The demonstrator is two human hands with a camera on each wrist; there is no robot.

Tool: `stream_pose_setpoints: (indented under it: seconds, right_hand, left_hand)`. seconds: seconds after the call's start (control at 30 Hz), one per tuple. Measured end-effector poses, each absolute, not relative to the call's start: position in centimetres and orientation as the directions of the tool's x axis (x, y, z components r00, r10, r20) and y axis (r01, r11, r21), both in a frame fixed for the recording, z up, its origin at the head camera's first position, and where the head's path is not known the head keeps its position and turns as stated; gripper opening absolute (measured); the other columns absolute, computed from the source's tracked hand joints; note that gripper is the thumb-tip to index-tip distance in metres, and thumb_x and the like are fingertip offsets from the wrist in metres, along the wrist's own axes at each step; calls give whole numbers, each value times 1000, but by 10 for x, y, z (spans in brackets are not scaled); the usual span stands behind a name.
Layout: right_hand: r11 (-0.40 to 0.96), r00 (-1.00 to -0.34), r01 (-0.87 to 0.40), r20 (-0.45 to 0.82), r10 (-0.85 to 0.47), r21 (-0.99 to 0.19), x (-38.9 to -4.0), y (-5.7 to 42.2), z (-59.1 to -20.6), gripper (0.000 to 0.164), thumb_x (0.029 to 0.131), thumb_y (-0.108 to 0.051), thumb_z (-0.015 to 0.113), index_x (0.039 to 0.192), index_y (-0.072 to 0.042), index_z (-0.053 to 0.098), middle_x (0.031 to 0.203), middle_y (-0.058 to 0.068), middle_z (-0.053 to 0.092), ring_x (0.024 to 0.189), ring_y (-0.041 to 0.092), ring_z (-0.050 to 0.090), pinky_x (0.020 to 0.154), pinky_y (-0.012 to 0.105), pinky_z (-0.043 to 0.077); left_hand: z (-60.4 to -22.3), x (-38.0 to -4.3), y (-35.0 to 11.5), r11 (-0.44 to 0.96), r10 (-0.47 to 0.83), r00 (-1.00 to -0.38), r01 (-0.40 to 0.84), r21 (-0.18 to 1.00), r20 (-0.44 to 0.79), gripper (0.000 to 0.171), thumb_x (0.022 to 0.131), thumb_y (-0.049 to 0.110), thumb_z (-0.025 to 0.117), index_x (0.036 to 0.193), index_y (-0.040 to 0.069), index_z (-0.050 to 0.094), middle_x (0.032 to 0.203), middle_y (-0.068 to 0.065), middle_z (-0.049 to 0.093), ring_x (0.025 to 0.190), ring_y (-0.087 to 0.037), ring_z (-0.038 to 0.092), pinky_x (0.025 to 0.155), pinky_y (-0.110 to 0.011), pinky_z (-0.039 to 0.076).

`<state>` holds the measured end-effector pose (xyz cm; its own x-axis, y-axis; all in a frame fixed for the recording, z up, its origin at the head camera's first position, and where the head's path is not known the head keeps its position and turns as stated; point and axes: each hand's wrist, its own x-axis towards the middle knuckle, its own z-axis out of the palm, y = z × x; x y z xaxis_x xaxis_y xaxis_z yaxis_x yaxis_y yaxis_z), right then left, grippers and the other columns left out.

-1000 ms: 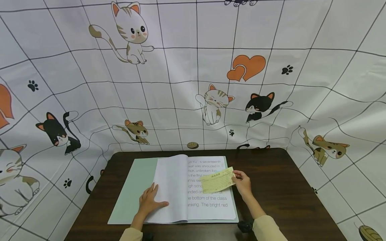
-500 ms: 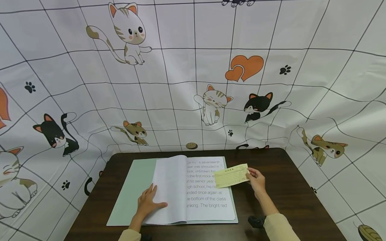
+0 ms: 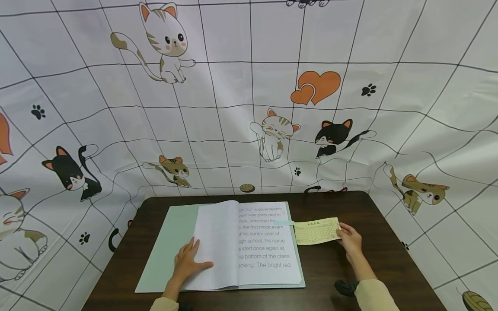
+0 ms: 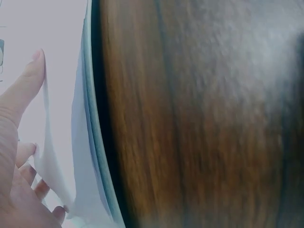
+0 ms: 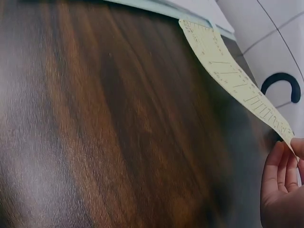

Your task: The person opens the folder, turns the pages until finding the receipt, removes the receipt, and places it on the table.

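Observation:
An open book [image 3: 264,242] with a pale green cover lies on the table, its right page printed in large text. My left hand [image 3: 187,261] rests on the blank left page [image 3: 218,246] with fingers spread. That page bows up near my thumb in the left wrist view. My right hand [image 3: 351,242] pinches the right end of a yellow paper slip [image 3: 317,231] printed with a grid. A light blue strip [image 3: 284,223] runs from the slip's left end over the printed page. In the right wrist view the slip [image 5: 232,76] slants from the book's edge to my fingers.
The dark wooden table [image 3: 327,268] surrounds the book. Behind and beside it hangs a white sheet [image 3: 233,86] with grid lines and cartoon cats. A black device [image 3: 345,288] is at my right wrist.
My right hand has moved to the right with the yellow slip, from over the printed page to beyond the book's right edge. The light blue strip now shows. The left hand stays on the page.

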<state>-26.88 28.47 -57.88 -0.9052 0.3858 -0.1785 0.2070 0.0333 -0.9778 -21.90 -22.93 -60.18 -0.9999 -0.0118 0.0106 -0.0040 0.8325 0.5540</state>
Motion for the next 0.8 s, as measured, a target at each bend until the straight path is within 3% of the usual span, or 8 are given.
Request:
stream_pose_setpoints:
  seconds: [0.43,0.5,0.67,0.8]
  right_hand:
    - [65,-882,213,-163,441,-975,-264,301,-587,49,93,-5,53,138,12,44,82,-20,57,69,-10,54,62,14,48]
    - [95,-875,217,-151,460,-972,-263,302,-588,48,92,-4,53,136,12,45,86,-14,62,68,-13,52,63,12,47]
    - [215,-845,239,-93,526,-947,-263,304,-586,42,92,-4,54,131,11,52,109,18,65,69,-19,41,64,5,37]
    - [266,-827,257,-69,558,-929,-264,304,-582,42,93,-6,53,132,7,52,127,29,55,87,-2,48,73,12,36]
  left_hand:
    - [-602,-215,-241,844,-49,-999,-34,535,15,109,66,48,83,145,-10,35,155,-28,30,135,-49,33,104,-68,26]
    - [-601,-215,-240,846,-48,-999,-34,532,13,108,67,48,82,145,-10,35,155,-29,30,135,-49,33,105,-68,26]
    - [-596,-217,-237,852,-44,-999,-27,522,20,104,69,48,81,144,-9,38,153,-32,29,134,-50,32,104,-68,26]
    - [-587,-219,-233,861,-29,-999,-9,509,30,100,70,46,81,144,-7,40,151,-38,27,134,-53,29,103,-69,25]
